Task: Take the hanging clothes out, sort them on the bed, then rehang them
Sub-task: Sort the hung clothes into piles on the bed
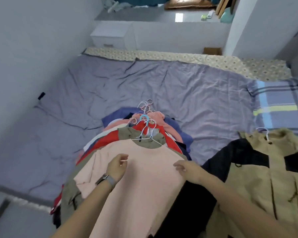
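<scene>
A pile of clothes on hangers lies on the bed (110, 86), which has a purple sheet. On top is a pale pink T-shirt (141, 186) on a white wire hanger (147, 137). Under it lie an olive garment (127, 133), a red one (110, 138) and several more. The hanger hooks (145, 107) fan out at the far end of the pile. My left hand (117, 166) hovers over the pink shirt with fingers apart. At the shirt's right edge my right hand (186, 168) rests, fingers loosely curled. A tan and black jacket (268, 169) on a hanger lies to the right.
A plaid pillow (280, 103) sits at the right of the bed. A patterned blanket edge (179, 56) runs along the far side. A white nightstand (113, 34) stands beyond it. Walls close in on the left and far right.
</scene>
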Tool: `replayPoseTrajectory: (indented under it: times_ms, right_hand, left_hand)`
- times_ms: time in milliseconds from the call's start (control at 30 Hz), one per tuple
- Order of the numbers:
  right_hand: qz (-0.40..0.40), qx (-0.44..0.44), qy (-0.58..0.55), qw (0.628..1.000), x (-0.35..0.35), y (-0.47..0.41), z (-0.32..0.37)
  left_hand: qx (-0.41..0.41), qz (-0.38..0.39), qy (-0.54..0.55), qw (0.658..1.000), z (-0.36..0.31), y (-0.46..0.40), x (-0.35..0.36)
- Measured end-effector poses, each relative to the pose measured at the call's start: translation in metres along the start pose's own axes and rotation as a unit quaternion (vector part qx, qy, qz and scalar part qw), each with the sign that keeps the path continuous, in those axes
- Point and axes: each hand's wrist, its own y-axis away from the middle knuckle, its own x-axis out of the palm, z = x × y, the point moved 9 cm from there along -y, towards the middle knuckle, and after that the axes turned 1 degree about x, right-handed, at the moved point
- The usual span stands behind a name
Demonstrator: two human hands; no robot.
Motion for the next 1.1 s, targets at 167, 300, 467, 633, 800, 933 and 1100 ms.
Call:
replayPoseTrajectory:
  times_ms: [167, 300, 467, 633, 800, 933, 1100]
  right_hand:
    - [-0.08, 0.113, 0.119, 0.983, 0.027, -0.128, 0.015]
    - [-0.067, 0.274, 0.132, 0.95, 0.077, -0.143, -0.007]
    - [-0.234, 0.157, -0.01, 0.96, 0.053, -0.084, 0.079]
    - [-0.248, 0.095, -0.114, 0.957, 0.018, 0.032, 0.112]
    - [-0.193, 0.079, -0.212, 0.955, -0.034, 0.123, 0.083]
    - [-0.117, 0.084, -0.186, 0.972, -0.06, 0.203, 0.045]
    - [-0.171, 0.104, -0.07, 0.977, -0.158, 0.31, -0.041]
  left_hand:
    - [0.043, 0.027, -0.037, 0.998, 0.054, -0.037, -0.048]
    - [0.074, 0.037, -0.04, 0.996, 0.084, -0.05, -0.064]
    - [0.122, 0.007, -0.07, 0.99, 0.072, -0.06, -0.093]
    - [0.235, 0.056, -0.203, 0.949, 0.029, -0.068, -0.098]
    - [0.352, 0.065, -0.163, 0.919, -0.046, -0.025, -0.084]
    - [0.381, 0.074, -0.153, 0.909, -0.118, 0.03, -0.045]
    - [0.382, 0.126, -0.09, 0.911, -0.235, 0.089, 0.055]
